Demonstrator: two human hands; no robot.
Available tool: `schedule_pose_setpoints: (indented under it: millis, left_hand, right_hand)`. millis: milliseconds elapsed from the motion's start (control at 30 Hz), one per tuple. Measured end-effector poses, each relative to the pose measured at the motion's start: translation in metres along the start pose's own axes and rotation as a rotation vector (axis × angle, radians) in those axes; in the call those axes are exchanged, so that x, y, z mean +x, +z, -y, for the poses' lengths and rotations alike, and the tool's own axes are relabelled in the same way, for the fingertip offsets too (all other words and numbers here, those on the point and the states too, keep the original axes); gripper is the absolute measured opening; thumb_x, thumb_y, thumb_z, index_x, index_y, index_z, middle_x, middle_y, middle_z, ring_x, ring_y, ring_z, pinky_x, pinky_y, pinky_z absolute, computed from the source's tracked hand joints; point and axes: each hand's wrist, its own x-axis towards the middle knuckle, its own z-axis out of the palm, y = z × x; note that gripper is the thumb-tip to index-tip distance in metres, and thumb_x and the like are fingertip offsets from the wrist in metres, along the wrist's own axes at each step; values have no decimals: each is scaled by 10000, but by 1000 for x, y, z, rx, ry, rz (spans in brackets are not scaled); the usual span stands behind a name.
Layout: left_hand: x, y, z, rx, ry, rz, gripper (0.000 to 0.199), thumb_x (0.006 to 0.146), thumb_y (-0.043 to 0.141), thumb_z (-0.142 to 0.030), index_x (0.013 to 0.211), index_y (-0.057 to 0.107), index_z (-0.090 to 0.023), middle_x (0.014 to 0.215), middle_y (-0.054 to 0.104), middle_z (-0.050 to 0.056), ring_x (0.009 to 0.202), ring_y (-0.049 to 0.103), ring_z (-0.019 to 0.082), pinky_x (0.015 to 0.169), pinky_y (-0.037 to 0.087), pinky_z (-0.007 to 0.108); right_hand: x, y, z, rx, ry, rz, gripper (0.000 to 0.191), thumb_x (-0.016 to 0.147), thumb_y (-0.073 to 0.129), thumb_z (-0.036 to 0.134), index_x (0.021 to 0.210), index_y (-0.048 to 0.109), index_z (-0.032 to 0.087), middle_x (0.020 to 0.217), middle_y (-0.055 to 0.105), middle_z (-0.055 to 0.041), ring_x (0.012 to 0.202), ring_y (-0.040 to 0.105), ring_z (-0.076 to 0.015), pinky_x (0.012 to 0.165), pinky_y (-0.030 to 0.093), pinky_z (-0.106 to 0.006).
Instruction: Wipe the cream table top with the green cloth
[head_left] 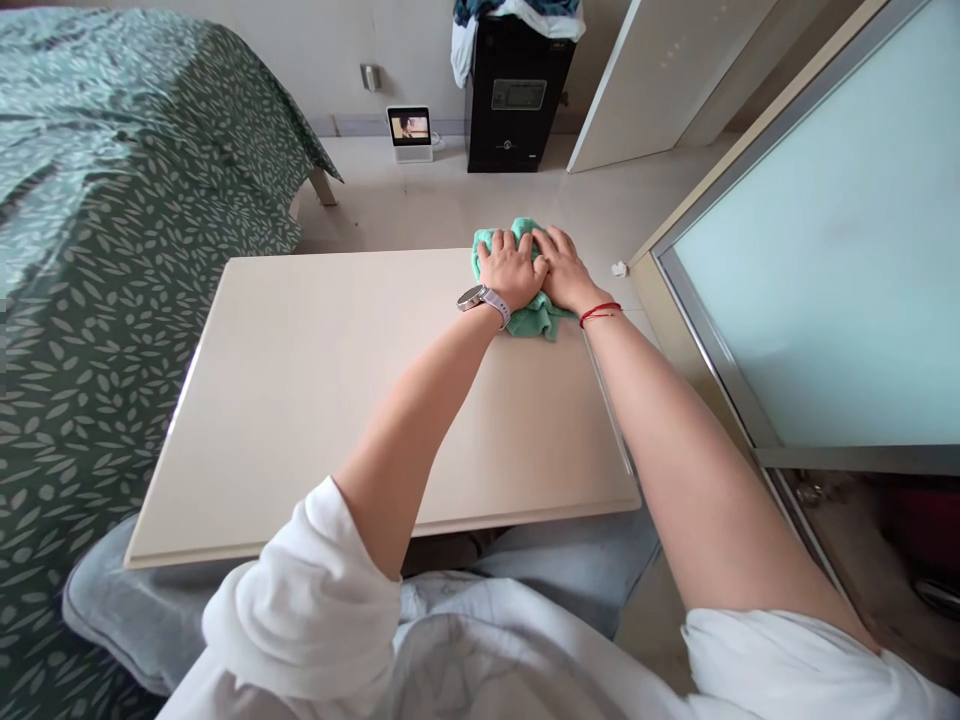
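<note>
A crumpled green cloth point(536, 318) lies at the far right corner of a pale rectangular tabletop point(322, 390). My left hand point(514, 268) rests flat on top of the cloth with its fingers spread, a watch point(472, 297) on its wrist. Beside it, touching its thumb side, my right hand point(564, 270) presses down on the cloth's right part, fingers stretched forward. A red string bracelet point(600, 313) circles my right wrist. Both palms hide much of the cloth, and neither hand visibly grips a fold of it.
On the left stands a bed with a green leaf-patterned cover point(112, 300). A small screen point(410, 128) and a black cabinet point(510, 100) with clothes on it stand by the wall. A frosted glass door point(832, 240) borders the right side. Some crumpled white paper point(619, 269) lies on the floor.
</note>
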Motion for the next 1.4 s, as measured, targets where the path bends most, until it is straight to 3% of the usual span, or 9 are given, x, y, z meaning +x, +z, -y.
schedule_pose_setpoints:
  millis: [233,400,533,700,967,1133,1267,1400]
  left_hand:
    - [-19,0,-1,13,48,6,643,1090,428,-375,1702,576,-244,1836,463,135,1754,305,327,1440,219,620]
    - [-50,-5,-11,63,90,50,650,1103,425,-384,1716,551,-211,1880,388,155,1770,285,329,1432,231,641]
    - [-84,-9,-22,88,129,75,648,1121,439,-374,1732,527,-175,1880,369,200,1774,284,357,1423,252,645]
    - [-131,-5,-33,73,191,112,662,1129,465,-365,1742,503,-117,1872,351,256,1774,272,404,1427,248,662]
    - [-211,8,-53,45,233,49,629,1115,539,-392,1677,563,-110,1829,418,285,1738,343,450,1389,315,720]
    - [-255,9,-57,53,281,55,663,1114,555,-416,1697,542,-101,1825,415,302,1733,349,468,1373,335,749]
    - [-281,3,-51,72,319,76,688,1110,550,-410,1718,514,-92,1823,416,305,1732,354,470,1357,373,750]
    - [-290,-4,-48,72,262,97,671,1109,535,-376,1710,519,-78,1833,409,286,1744,335,457,1383,361,721]
  right_hand:
    - [-29,7,12,94,55,-123,725,1088,429,360,1790,417,178,1865,364,-216,1749,322,-444,1364,328,-800]
    - [-65,9,20,46,66,-146,728,1079,434,359,1777,433,152,1832,396,-256,1725,374,-452,1347,363,-799]
    - [-105,8,32,23,63,-173,723,1070,451,343,1778,437,194,1819,429,-222,1726,384,-415,1345,415,-756]
    - [-166,3,56,40,173,-152,765,1026,518,300,1777,437,174,1848,393,-210,1739,356,-402,1381,395,-707]
    - [-260,-12,93,-12,154,-130,744,1024,478,240,1760,459,130,1827,413,-234,1718,403,-403,1400,391,-684]
    - [-310,-19,130,-118,169,-155,696,1039,444,210,1720,492,72,1821,420,-275,1709,416,-432,1351,455,-678]
    - [-331,-21,159,-244,154,-150,703,1017,491,199,1706,507,60,1812,441,-290,1707,408,-459,1327,461,-676]
    - [-327,-23,170,-287,113,-75,743,998,511,207,1730,484,78,1835,421,-271,1740,345,-455,1336,434,-680]
